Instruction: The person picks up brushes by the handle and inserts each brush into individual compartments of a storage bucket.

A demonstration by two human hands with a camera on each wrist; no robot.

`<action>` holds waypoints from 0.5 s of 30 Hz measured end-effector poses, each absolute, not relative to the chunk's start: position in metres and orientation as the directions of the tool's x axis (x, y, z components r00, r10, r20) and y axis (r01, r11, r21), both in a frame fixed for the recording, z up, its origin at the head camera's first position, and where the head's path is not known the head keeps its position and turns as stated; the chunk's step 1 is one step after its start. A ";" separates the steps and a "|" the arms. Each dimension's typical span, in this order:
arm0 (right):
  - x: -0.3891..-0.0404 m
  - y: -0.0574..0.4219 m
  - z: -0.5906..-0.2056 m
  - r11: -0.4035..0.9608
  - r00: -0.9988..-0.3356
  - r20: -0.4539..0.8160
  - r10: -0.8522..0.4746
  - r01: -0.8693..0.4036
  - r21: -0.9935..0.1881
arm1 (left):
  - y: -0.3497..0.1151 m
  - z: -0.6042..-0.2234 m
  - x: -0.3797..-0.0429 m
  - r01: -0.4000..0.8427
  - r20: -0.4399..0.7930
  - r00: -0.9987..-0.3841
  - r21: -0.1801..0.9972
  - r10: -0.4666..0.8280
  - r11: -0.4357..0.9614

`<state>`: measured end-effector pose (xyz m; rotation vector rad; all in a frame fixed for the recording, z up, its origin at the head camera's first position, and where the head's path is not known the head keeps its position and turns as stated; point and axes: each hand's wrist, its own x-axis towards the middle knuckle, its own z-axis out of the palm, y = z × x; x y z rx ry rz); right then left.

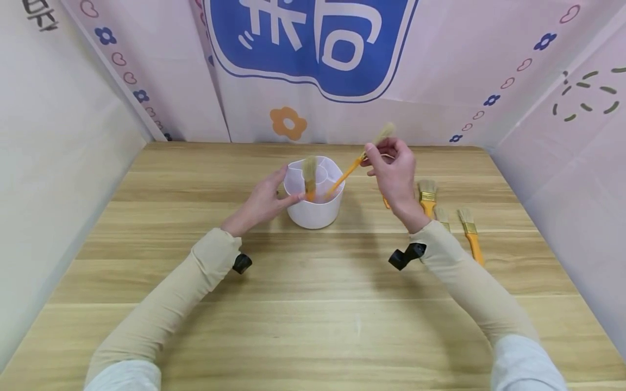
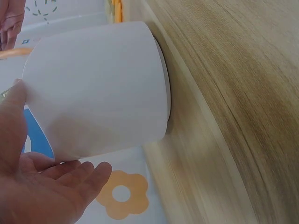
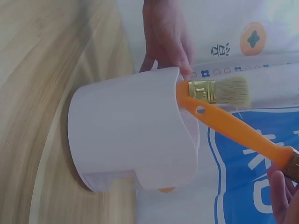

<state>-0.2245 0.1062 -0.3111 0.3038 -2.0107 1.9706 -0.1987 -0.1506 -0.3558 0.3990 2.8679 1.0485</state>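
Note:
A white divided holder stands on the wooden table. My left hand grips it from the left side, its thumb at the front rim and its fingers along the wall. One paintbrush stands in the holder, bristles up, beside the left thumb. My right hand pinches a second paintbrush near its metal band, up and to the right of the holder. That brush is tilted, bristles up, its orange handle reaching down to the holder's opening.
Right of the holder lie more orange-handled paintbrushes, a wide one and a narrower one among them; the right arm partly covers some. Printed cloth walls close off the table's back and both sides.

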 end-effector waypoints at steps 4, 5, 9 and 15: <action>-0.223 0.096 -0.315 0.081 -0.915 0.401 0.043 -0.397 -0.914 | -0.151 -0.356 -0.198 0.218 0.028 -0.965 0.641 0.262 0.736; -0.223 0.094 -0.316 0.099 -0.911 0.411 0.033 -0.406 -0.909 | -0.151 -0.356 -0.198 0.218 0.028 -0.965 0.642 0.262 0.735; -0.220 0.087 -0.323 0.152 -0.898 0.440 -0.009 -0.436 -0.887 | -0.151 -0.357 -0.198 0.220 0.026 -0.963 0.644 0.267 0.732; -0.219 0.081 -0.329 0.213 -0.877 0.477 -0.049 -0.476 -0.853 | -0.151 -0.358 -0.199 0.224 0.032 -0.963 0.644 0.266 0.731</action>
